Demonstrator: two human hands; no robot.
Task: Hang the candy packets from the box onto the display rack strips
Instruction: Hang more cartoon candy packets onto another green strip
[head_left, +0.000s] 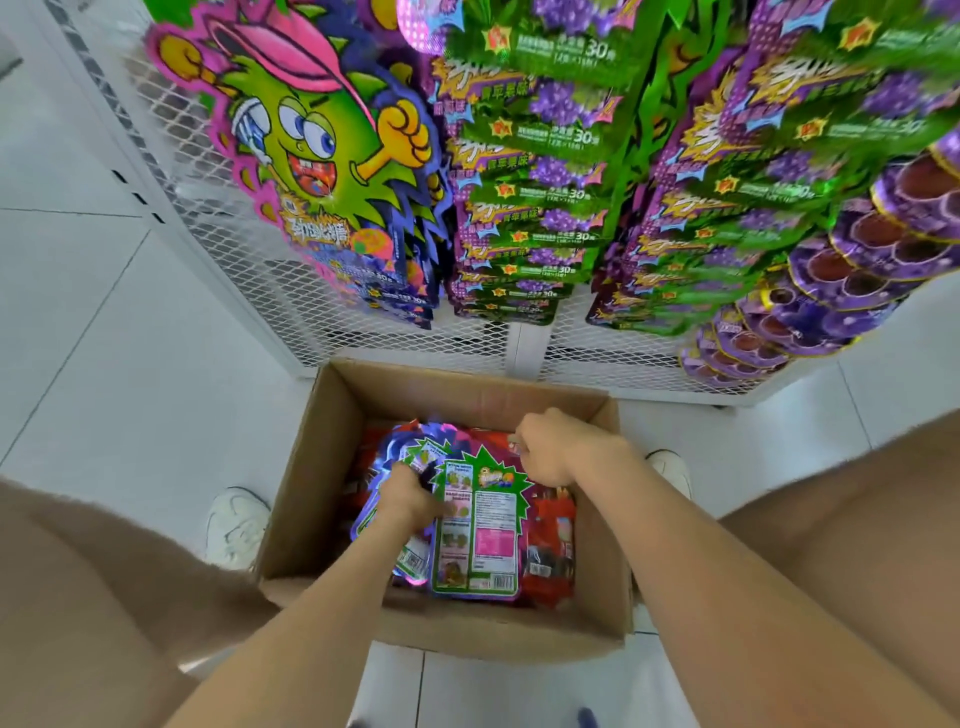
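Spillage looked likely, since your left hand gripped several glossy candy packets while your right hand pinched one's twelve-o'clock edge.

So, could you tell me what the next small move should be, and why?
Probably lift the top packet up out of the box. The left hand and right hand both appear to grip its upper end, and it lies among the others, well below the rack.
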